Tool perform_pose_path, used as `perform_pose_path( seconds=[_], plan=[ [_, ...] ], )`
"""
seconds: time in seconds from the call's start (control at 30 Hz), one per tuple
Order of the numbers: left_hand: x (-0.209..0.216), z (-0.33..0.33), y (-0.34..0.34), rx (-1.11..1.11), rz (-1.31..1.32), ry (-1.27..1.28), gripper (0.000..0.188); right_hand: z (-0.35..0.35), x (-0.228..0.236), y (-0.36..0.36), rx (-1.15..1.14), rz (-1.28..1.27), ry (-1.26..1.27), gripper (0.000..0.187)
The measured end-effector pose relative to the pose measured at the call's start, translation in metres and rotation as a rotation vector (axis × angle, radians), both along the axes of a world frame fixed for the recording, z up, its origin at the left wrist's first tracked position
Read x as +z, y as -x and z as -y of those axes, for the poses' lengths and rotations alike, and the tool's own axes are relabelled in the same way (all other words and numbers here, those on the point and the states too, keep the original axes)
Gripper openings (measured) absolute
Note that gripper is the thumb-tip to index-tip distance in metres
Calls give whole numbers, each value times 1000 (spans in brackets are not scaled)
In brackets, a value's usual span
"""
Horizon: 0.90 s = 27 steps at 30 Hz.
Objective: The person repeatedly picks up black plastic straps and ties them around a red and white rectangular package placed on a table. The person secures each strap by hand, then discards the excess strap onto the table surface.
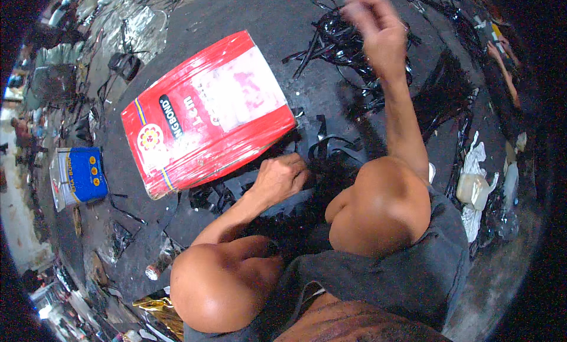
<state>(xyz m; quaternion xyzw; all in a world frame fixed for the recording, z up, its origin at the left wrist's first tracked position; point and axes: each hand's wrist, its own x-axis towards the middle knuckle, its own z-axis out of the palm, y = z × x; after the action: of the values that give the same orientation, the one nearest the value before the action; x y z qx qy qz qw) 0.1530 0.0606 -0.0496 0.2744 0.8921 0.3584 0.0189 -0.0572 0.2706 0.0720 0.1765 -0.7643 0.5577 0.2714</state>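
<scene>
Hands apart over dark floor (248, 11). Left hand (282, 175) low, closed down on flat black strips (236, 191) lying just beside lower edge of red carton (207, 115); whether gripping or only pressing, cannot tell. Right hand (375, 26) stretched far forward, fingers curled shut, blurred, above tangled heap of shiny black strips (348, 53); nothing clearly held. Carton flat on floor, tilted, wrapped in clear film. Blue tin (87, 175) well apart at left. White plastic bottle (472, 190) at right, beside bare knee.
</scene>
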Motion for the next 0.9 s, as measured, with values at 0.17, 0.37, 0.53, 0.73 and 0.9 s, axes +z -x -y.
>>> perform_pose_path(
  seconds=[0.17,0.37,0.53,0.73,0.9],
  plan=[
    [87,17,17,141,-296,-207,14,44,0,-103,1154,686,-150,29],
    [171,60,6,369,-717,43,20,63,5,-106,1019,191,-268,25],
    [205,82,-7,671,-239,-485,11,50,34,-103,926,366,-189,24],
    [235,111,-6,773,-115,-193,14,29,59,-71,944,471,-555,28],
    [223,138,-12,388,159,-85,14,18,58,-66,948,287,-362,18]
  ],
)
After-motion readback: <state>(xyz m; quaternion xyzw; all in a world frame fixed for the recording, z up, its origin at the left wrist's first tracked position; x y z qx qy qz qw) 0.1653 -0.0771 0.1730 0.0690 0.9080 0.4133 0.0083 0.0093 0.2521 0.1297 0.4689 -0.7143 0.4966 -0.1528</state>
